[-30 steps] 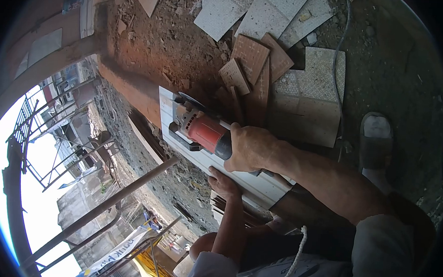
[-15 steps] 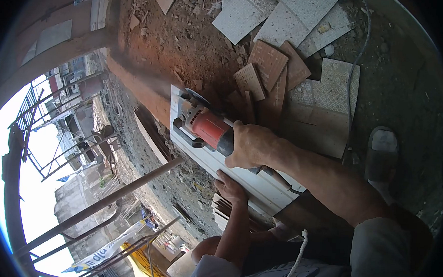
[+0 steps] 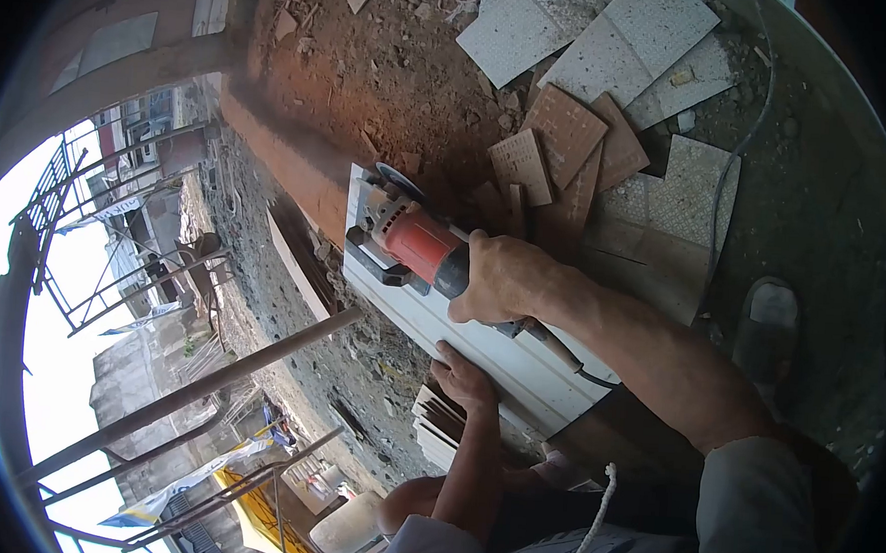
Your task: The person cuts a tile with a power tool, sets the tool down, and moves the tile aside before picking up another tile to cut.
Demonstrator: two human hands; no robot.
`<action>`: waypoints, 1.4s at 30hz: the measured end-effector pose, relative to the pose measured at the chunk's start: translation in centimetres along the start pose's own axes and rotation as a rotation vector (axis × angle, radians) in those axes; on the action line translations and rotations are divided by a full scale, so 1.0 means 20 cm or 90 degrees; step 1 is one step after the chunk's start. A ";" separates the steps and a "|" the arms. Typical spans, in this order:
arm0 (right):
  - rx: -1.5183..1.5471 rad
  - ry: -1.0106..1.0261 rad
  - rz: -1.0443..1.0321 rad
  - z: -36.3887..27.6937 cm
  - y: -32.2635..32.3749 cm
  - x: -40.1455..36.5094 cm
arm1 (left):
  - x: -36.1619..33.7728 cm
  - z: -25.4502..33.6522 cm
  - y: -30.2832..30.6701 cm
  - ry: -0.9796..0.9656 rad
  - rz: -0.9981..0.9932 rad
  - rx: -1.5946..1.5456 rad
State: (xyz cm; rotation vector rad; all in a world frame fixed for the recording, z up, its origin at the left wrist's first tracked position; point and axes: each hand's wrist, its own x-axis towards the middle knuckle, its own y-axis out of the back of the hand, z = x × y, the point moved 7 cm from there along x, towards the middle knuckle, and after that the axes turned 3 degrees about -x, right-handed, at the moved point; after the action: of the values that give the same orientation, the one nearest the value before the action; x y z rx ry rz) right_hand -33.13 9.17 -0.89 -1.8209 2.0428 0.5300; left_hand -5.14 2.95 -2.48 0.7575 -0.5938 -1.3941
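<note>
My right hand (image 3: 498, 277) is wrapped around the black rear body of a red angle grinder (image 3: 420, 245). The grinder's cutting disc (image 3: 400, 181) sits at the right edge of a long white tile (image 3: 480, 341), near its far end. A black loop handle (image 3: 369, 258) on the tool's left side lies over the tile. With fingers closed at the tile's left edge, my left hand (image 3: 465, 380) holds it nearer my body; part of its grip is hidden. The tool's cord (image 3: 598, 381) trails back under my right forearm.
Broken brown tiles (image 3: 563, 133) and pale patterned tiles (image 3: 636, 41) lie right of the work. Stacked tiles (image 3: 437, 421) stand beside my left forearm. A metal pole (image 3: 207, 384) crosses the left side. A cable (image 3: 750, 122) runs along the right, past a shoe (image 3: 772, 314).
The whole view has shifted slightly. The pale dust plume by the disc has thinned and the disc shows more clearly. Both hands keep their holds.
</note>
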 end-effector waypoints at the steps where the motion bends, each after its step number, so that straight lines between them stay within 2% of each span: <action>1: 0.000 0.002 0.004 -0.01 0.00 0.01 | 0.00 0.00 0.00 0.003 0.001 0.007; 5: -0.004 0.001 0.002 -0.03 0.01 0.04 | 0.02 -0.01 0.01 0.005 -0.018 0.073; 11: -0.006 0.004 0.000 -0.06 0.02 0.09 | 0.02 -0.01 0.00 -0.041 -0.007 0.027; 42: 0.013 -0.018 0.004 -0.25 0.08 0.41 | 0.04 -0.06 0.01 -0.012 0.004 0.040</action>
State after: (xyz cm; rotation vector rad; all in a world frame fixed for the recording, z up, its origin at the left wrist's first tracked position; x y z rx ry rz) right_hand -35.71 -0.26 -0.48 -1.7862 2.0280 0.5325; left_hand -3.94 2.31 -3.16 0.7935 -0.6570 -1.3825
